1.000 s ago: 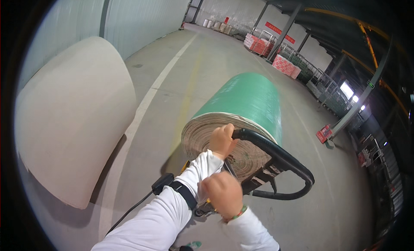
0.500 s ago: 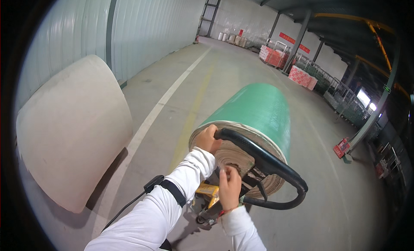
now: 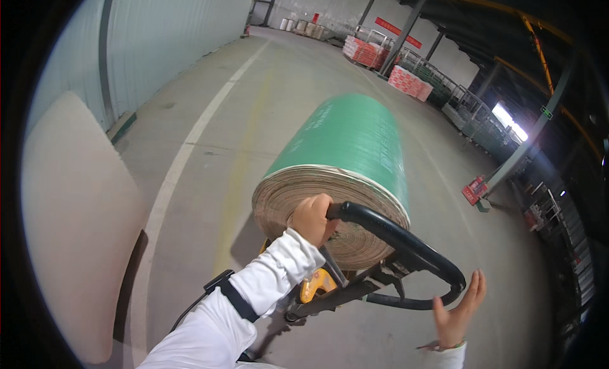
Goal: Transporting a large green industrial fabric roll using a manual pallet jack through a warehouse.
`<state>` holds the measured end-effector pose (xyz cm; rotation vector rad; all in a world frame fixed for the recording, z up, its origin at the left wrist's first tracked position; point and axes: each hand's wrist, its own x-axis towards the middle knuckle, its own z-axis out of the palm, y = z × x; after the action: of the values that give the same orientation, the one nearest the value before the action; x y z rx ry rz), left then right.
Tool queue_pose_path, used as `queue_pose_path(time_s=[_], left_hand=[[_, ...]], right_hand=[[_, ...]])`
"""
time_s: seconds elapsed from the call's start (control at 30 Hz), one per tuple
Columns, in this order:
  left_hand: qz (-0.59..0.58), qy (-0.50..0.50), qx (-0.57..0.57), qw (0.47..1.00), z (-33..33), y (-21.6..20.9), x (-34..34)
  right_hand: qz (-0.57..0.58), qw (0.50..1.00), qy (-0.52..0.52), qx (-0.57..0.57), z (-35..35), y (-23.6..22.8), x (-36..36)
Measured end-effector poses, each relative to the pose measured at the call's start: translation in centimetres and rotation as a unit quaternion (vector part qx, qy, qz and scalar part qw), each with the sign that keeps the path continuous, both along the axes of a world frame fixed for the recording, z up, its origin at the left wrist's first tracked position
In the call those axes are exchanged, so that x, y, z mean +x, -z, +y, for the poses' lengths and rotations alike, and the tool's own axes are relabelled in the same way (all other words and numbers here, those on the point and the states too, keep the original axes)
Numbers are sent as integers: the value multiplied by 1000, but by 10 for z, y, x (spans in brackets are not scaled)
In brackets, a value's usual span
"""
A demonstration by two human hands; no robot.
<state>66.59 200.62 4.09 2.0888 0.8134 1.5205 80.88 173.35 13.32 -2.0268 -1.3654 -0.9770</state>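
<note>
My left hand [image 3: 313, 220] is closed round the left end of a black loop handle [image 3: 406, 242] that belongs to a yellow pallet jack [image 3: 317, 285]. Just off the handle's right end, my right hand [image 3: 460, 313] is open, fingers raised and apart, holding nothing. Beyond the handle lies a large green-wrapped roll [image 3: 349, 137] on its side, its layered brown end facing me. The jack's forks are hidden beneath the roll.
At the left a big pale roll [image 3: 76, 223] stands by the white wall. A white floor line [image 3: 184, 156] runs ahead. To the right are a post [image 3: 523, 144], red fire-extinguisher box [image 3: 474, 190], stacked red-and-white packages [image 3: 409, 83] and wire cages [image 3: 485, 125].
My right hand has swung from the middle of the handle out to its right end and opened. The pale roll has slid further left in view; the green roll shows more of its end.
</note>
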Motion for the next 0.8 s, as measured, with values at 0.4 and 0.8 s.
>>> queue_pose_path(time_s=[0.4, 0.8], left_hand=[[-16, 122, 38, 992, 51, -7, 39], [-51, 10, 64, 997, 132, -4, 149]], right_hand=[[233, 955, 9, 181, 17, 96, 130], [152, 973, -7, 172, 90, 75, 188]])
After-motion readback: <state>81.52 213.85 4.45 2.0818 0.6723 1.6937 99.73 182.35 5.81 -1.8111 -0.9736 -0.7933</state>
